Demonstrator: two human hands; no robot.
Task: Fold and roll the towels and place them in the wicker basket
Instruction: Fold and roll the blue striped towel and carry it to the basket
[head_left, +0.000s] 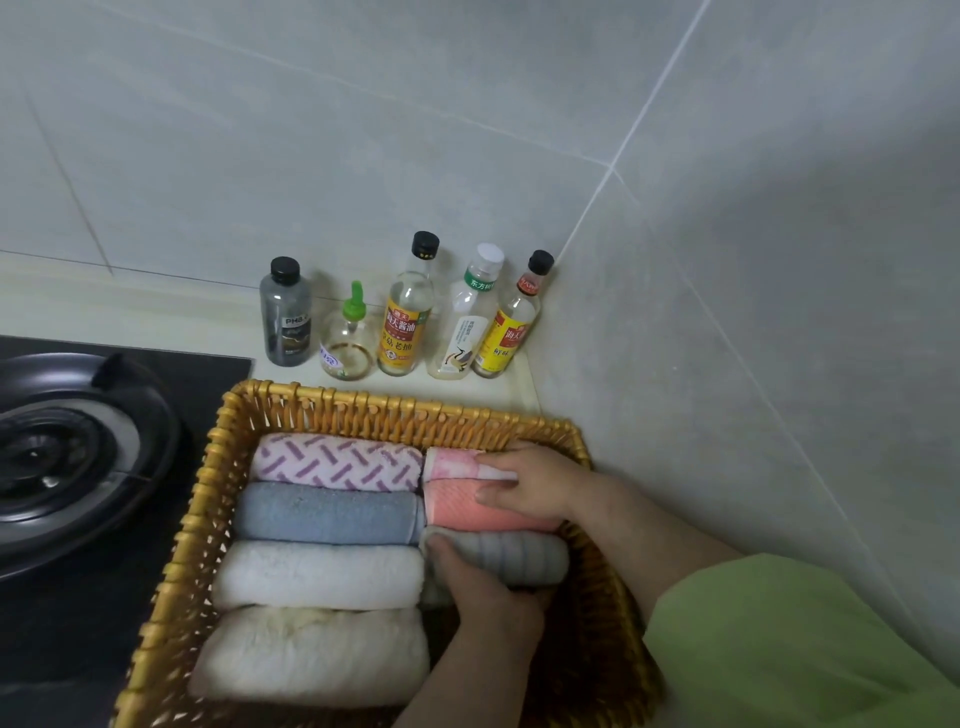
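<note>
Golden-brown woven wicker basket (395, 402) sits on a pale countertop (130, 312) in the corner of a grey tiled wall (727, 260). Its left side overlaps a black glass gas hob (78, 457), and its right rim is close to the side wall.

Five bottles stand in a row between the far rim and the back wall:
- dark grey plastic bottle with black cap (287, 317)
- round clear glass bottle with green spout (349, 343)
- tall glass bottle with yellow label and black cap (405, 322)
- clear plastic bottle with white cap (465, 327)
- smaller yellow-label bottle with black cap (511, 327), tucked in the corner

The left column of the basket is packed from far to near, each roll touching the next:
- white roll with purple pattern (337, 462)
- blue terry roll (327, 512)
- white fluffy roll (317, 574)
- cream fluffy roll (311, 657)

The right column, far to near:
- pink-and-white roll (449, 462)
- coral roll (467, 512)
- grey ribbed roll (514, 556)

Left hand (483, 592) comes in from the near edge. It grasps the grey ribbed roll's left end, thumb on top and fingers curled under.

Right hand (524, 483), on the arm with the light green sleeve (779, 639), reaches over the right rim. Its fingers lie flat across the pink-and-white and coral rolls, not clenched.

Bare basket floor shows only in the near right part, below the grey roll. Both forearms cross that side.
</note>
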